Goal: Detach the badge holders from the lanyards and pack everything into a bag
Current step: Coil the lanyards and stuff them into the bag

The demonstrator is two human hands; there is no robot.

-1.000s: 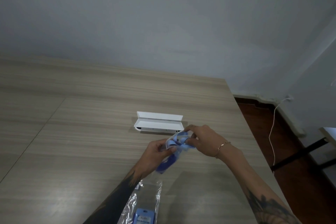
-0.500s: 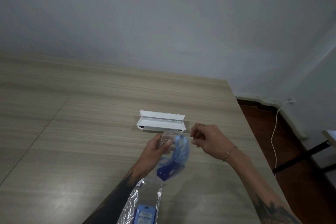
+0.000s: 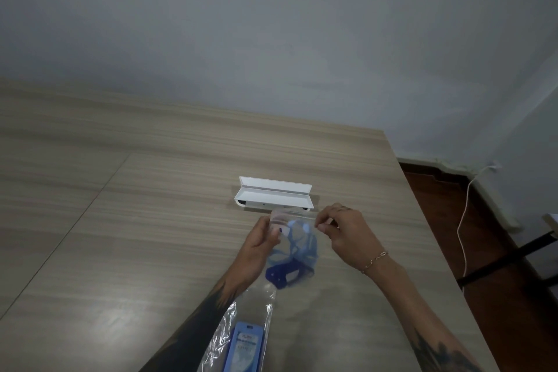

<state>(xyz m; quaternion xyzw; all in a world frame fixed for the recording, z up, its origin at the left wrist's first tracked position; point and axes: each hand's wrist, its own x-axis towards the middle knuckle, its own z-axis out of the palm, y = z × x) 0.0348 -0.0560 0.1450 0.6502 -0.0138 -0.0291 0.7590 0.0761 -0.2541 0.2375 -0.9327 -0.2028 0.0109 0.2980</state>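
The head view looks down on a pale wood-grain table [image 3: 126, 235] with both hands raised just above it, near the right edge. Between them hangs a clear plastic bag [image 3: 294, 246] with a coiled blue lanyard [image 3: 297, 254] inside. The left hand [image 3: 262, 243] is closed in a pinch on the left side of the bag's mouth; the right hand [image 3: 341, 234] is closed in a finer pinch, thumb against fingertips, on the right corner of the top strip. Neither hand holds anything else. The bag's mouth is stretched between the two pinches, so the likely step is lining up the top to seal it, though whether the strip is already pressed shut is too blurred to tell.

Just beyond the hands lies a white hinged device [image 3: 273, 198] with its lid open, possibly a sealer; the top of the bag reaches almost to its front edge. Near the bottom edge, below the left forearm, a blue badge holder [image 3: 244, 350] lies in crinkled clear plastic [image 3: 241, 320].

The main risk is a poor closure: the thin film could crease or slip out of one pinch, leaving a gap. The bulky lanyard sits high in the bag, close under the fingers, and a loop could get trapped in the closure. If either pinch loosens, the bag's weight would tip it sideways.
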